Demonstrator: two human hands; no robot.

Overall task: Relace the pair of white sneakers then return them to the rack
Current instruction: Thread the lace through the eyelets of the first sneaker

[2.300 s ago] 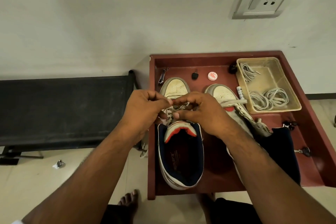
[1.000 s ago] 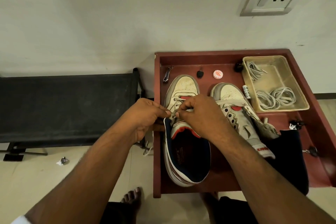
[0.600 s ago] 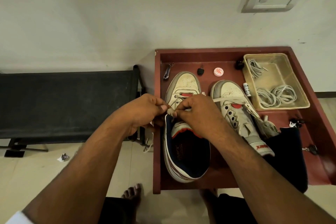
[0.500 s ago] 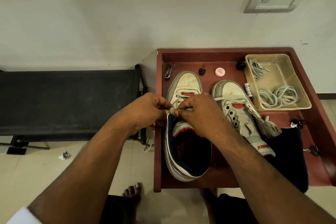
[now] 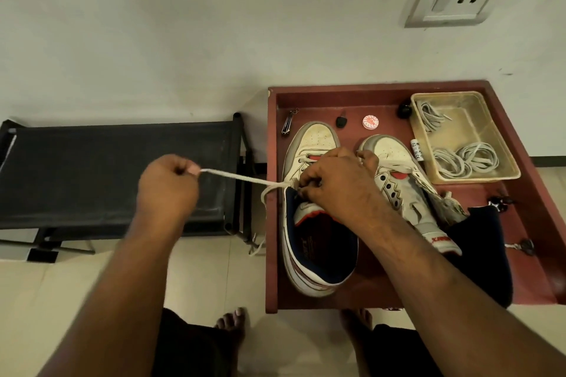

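Pinching flat white cotton lace (image 5: 242,179), left hand (image 5: 167,185) pulls it taut leftward, across shoe's long axis, w/ right hand (image 5: 337,185) curled on eyelets of left white leather sneaker (image 5: 309,144).

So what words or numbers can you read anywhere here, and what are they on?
None can be read for sure.
Red letters on the right sneaker's heel tab: upside down and blurred.
Print on the left sneaker's insole: too dim.
Red print on the round tin: too small.
Black marks on the small white tube: too small.
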